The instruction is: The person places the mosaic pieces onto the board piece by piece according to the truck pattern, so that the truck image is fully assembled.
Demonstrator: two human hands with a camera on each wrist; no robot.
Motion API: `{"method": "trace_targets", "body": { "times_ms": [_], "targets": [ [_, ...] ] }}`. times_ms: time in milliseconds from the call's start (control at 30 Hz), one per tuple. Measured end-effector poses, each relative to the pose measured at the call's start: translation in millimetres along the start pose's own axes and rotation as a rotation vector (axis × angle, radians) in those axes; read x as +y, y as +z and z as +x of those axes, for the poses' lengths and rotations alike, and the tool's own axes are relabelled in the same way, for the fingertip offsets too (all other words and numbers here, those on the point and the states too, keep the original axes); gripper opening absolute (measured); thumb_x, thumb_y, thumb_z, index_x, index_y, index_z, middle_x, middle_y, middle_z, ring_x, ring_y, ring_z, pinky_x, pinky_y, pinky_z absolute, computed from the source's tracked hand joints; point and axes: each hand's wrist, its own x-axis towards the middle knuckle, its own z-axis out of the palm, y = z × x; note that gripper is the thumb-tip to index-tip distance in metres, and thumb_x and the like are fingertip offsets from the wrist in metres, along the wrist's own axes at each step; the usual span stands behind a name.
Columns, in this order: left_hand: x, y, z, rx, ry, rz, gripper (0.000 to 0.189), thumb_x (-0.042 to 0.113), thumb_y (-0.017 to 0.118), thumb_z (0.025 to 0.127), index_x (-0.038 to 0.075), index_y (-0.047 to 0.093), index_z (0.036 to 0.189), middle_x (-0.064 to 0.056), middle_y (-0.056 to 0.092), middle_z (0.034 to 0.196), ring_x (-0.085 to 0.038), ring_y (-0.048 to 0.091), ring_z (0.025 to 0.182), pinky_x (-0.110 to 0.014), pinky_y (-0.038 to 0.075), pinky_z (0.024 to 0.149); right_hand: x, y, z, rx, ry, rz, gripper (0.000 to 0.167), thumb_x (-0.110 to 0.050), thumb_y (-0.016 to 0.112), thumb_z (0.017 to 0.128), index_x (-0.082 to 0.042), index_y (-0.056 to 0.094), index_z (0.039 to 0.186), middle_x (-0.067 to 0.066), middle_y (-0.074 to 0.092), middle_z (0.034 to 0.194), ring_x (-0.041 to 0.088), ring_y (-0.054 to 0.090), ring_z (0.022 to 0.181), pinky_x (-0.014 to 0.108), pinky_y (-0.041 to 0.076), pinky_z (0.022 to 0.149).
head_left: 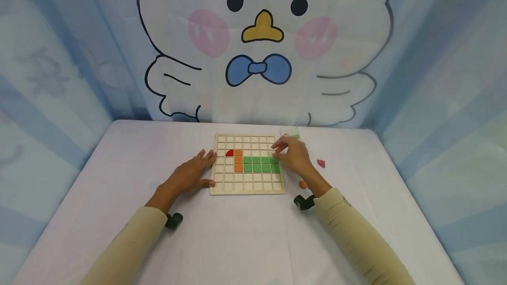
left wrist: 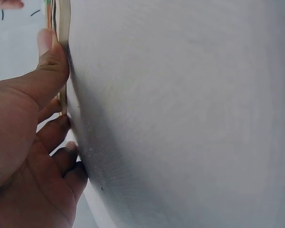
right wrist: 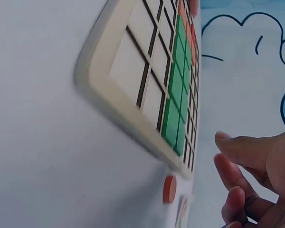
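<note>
Your right hand (head_left: 294, 155) hangs over the right edge of the board (head_left: 247, 191), fingers loosely bent, nothing visible in them. The loose red piece (head_left: 321, 163) lies just right of it, well apart from your left hand (head_left: 192, 174), whose relaxed fingers touch the board's left edge.

The left forearm (head_left: 124, 250) slants in from the near left of the board (head_left: 247, 192). The left hand (head_left: 188, 174) lies palm down at the board's left edge, fingers spread, its thumb (left wrist: 50, 64) touching that edge. The right forearm (head_left: 364, 239) comes in from the near right of the board; the right hand (head_left: 294, 156) is raised at its right edge, fingers loosely bent, thumb and index fingertips close together.
</note>
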Motion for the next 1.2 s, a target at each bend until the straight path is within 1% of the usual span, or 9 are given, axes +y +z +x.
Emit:
{"method": "trace_targets", "body": {
  "times_ms": [133, 233, 300, 367, 533, 667, 800, 1000, 1200],
  "targets": [
    [0.6, 1.3, 1.1, -0.003, -0.006, 0.009, 0.098, 0.039, 0.080, 0.093, 0.015, 0.024, 0.170, -0.008, 0.018, 0.178, -0.040, 0.013, 0.166, -0.065, 0.028, 0.128, 22, -18, -10.1, 0.031, 0.053, -0.036, 0.019, -0.014, 0.083, 0.093, -0.016, 0.076, 0.111, 0.007, 0.074, 0.103, 0.029, 0.061, 0.099, 0.037, 0.047, 0.082],
    [0.4, 1.8, 1.4, -0.003, -0.009, 0.017, 0.098, 0.040, 0.080, 0.093, 0.015, 0.024, 0.170, -0.008, 0.018, 0.178, -0.041, 0.014, 0.166, -0.066, 0.028, 0.128, 39, -31, -16.4, 0.051, 0.100, -0.067, 0.018, -0.016, 0.081, 0.095, -0.017, 0.075, 0.112, 0.007, 0.075, 0.106, 0.029, 0.061, 0.094, 0.035, 0.051, 0.074],
    [0.1, 1.8, 0.9, -0.002, -0.008, 0.022, 0.098, 0.039, 0.080, 0.093, 0.015, 0.024, 0.170, -0.009, 0.018, 0.178, -0.041, 0.014, 0.166, -0.066, 0.029, 0.127, 51, -38, -20.0, 0.062, 0.127, -0.090, 0.018, -0.016, 0.079, 0.097, -0.017, 0.075, 0.114, 0.008, 0.075, 0.108, 0.029, 0.062, 0.094, 0.035, 0.053, 0.075],
    [-0.1, 1.8, 0.6, -0.001, -0.008, 0.024, 0.098, 0.039, 0.080, 0.093, 0.015, 0.024, 0.170, -0.009, 0.019, 0.178, -0.042, 0.015, 0.166, -0.067, 0.029, 0.127, 62, -46, -23.5, 0.070, 0.150, -0.102, 0.018, -0.017, 0.077, 0.098, -0.016, 0.075, 0.116, 0.010, 0.076, 0.111, 0.030, 0.062, 0.094, 0.038, 0.055, 0.076],
    [0.1, 1.9, 1.0, 0.002, -0.012, 0.021, 0.098, 0.040, 0.080, 0.093, 0.016, 0.024, 0.170, -0.009, 0.019, 0.178, -0.042, 0.015, 0.166, -0.067, 0.029, 0.127, 85, -64, -31.3, 0.089, 0.178, -0.120, 0.021, -0.017, 0.073, 0.101, -0.013, 0.075, 0.122, 0.015, 0.076, 0.118, 0.036, 0.062, 0.110, 0.055, 0.054, 0.096],
    [0.9, 1.4, 1.1, -0.002, -0.017, 0.015, 0.099, 0.040, 0.080, 0.093, 0.017, 0.024, 0.170, -0.008, 0.018, 0.178, -0.041, 0.014, 0.166, -0.067, 0.029, 0.127, 99, -72, -35.3, 0.087, 0.198, -0.133, 0.023, -0.017, 0.071, 0.102, -0.010, 0.074, 0.124, 0.019, 0.074, 0.125, 0.042, 0.059, 0.124, 0.066, 0.047, 0.109],
    [0.6, 1.5, 0.5, -0.001, -0.012, 0.011, 0.099, 0.040, 0.081, 0.092, 0.016, 0.024, 0.170, -0.009, 0.018, 0.178, -0.041, 0.014, 0.166, -0.067, 0.029, 0.127, 107, -73, -36.3, 0.061, 0.209, -0.160, 0.025, -0.017, 0.072, 0.101, -0.008, 0.074, 0.124, 0.021, 0.073, 0.127, 0.045, 0.059, 0.129, 0.067, 0.045, 0.113],
    [-1.0, 2.5, 0.8, 0.004, 0.000, 0.005, 0.099, 0.041, 0.081, 0.092, 0.015, 0.024, 0.169, -0.008, 0.019, 0.178, -0.040, 0.014, 0.166, -0.066, 0.029, 0.127, 109, -70, -34.3, 0.022, 0.224, -0.168, 0.025, -0.014, 0.074, 0.100, -0.007, 0.075, 0.124, 0.021, 0.073, 0.126, 0.042, 0.061, 0.124, 0.063, 0.049, 0.111],
    [-0.3, 1.8, -0.1, 0.009, 0.007, 0.001, 0.097, 0.038, 0.080, 0.093, 0.014, 0.025, 0.169, -0.008, 0.019, 0.178, -0.040, 0.014, 0.166, -0.066, 0.029, 0.127, 105, -72, -31.9, 0.003, 0.221, -0.197, 0.021, -0.015, 0.078, 0.097, -0.007, 0.077, 0.116, 0.019, 0.075, 0.117, 0.038, 0.064, 0.109, 0.057, 0.053, 0.099]
  ]
}}
